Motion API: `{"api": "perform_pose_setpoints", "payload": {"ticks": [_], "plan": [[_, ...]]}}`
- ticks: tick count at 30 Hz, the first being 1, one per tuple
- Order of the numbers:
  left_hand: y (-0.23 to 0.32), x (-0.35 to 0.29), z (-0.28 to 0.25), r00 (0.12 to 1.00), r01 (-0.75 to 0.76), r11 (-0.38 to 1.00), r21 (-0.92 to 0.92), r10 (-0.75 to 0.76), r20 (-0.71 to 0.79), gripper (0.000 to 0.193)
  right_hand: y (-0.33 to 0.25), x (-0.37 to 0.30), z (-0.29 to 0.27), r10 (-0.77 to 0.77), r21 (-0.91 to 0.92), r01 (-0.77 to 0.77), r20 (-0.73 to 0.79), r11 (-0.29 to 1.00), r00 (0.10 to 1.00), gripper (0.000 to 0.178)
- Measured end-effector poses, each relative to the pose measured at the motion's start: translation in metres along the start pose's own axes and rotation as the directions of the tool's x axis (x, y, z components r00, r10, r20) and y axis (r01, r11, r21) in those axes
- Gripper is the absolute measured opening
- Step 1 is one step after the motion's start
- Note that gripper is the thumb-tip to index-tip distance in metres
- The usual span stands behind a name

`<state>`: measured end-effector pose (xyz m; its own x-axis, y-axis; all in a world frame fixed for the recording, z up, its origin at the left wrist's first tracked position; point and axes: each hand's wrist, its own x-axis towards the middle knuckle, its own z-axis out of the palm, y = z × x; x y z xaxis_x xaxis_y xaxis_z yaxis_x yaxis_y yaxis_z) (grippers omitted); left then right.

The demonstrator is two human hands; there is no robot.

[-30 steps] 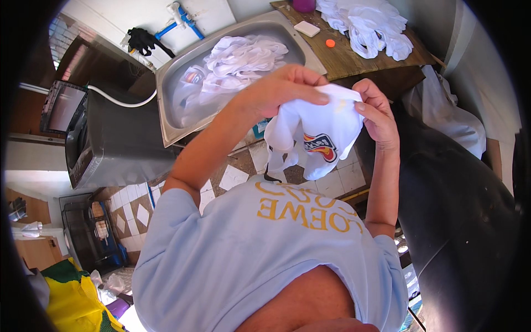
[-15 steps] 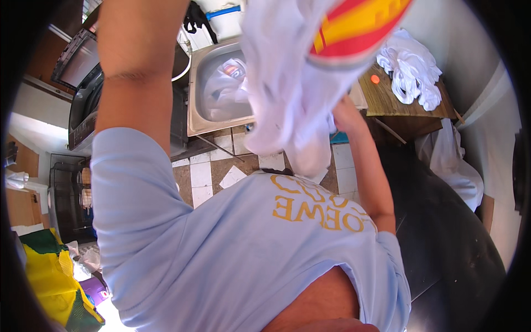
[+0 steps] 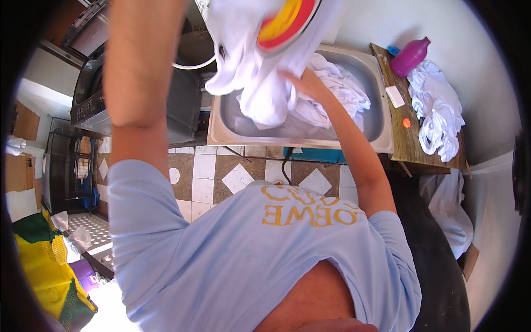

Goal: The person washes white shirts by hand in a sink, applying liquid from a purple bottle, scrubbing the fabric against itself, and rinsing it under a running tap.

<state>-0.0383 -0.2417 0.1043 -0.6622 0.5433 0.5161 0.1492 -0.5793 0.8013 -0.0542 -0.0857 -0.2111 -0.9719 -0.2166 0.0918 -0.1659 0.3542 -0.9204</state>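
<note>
A metal sink (image 3: 310, 143), partly filled with water and heaped white cloth (image 3: 345, 88), is set beside a wooden tabletop (image 3: 401, 127). The left arm (image 3: 138, 72) is raised almost straight up and blurred; its hand is cut off by the upper edge, so its grip cannot be told. The right arm (image 3: 362, 146) is stretched forward over the sink's near rim and angled inward. Above the sink's left part, a white garment (image 3: 264, 97) is hung in loose, crumpled folds, its lower end bunched and its top cropped from view. The garment's right side is met by the right hand (image 3: 304, 86), fingers pointed leftward; whether cloth is grasped there cannot be told. Near the top, the garment is marked with a rounded red-and-yellow emblem (image 3: 287, 25), edged in white and dark.
</note>
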Motion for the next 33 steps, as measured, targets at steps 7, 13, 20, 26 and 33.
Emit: {"api": "perform_pose_setpoints", "payload": {"ticks": [7,13,20,26,33], "plan": [[-0.162,-0.075,-0.121,0.817,0.422,0.901,0.1,-0.33,-0.472,0.023,0.028,-0.01,-0.025,0.112,0.189,-0.081,-0.161,0.979,0.98,0.07],[-0.262,-0.125,-0.184,0.713,0.394,0.919,0.0,-0.305,-0.631,0.016,0.033,0.039,0.018,-0.41,-0.281,0.349,-0.197,0.894,0.891,0.064],[-0.345,-0.151,-0.202,0.544,0.436,0.895,0.098,-0.175,-0.821,0.013,0.121,0.056,0.048,-0.298,-0.734,0.28,0.111,0.619,0.948,0.045],[-0.395,-0.174,-0.226,0.54,0.507,0.848,0.157,-0.171,-0.824,0.013,0.146,0.057,0.06,-0.301,-0.732,0.211,0.009,0.647,0.954,0.049],[-0.422,-0.181,-0.247,0.636,0.564,0.707,0.427,-0.042,-0.771,0.019,0.138,0.067,0.06,-0.023,-0.558,-0.042,-0.108,0.829,0.994,0.059]]}}
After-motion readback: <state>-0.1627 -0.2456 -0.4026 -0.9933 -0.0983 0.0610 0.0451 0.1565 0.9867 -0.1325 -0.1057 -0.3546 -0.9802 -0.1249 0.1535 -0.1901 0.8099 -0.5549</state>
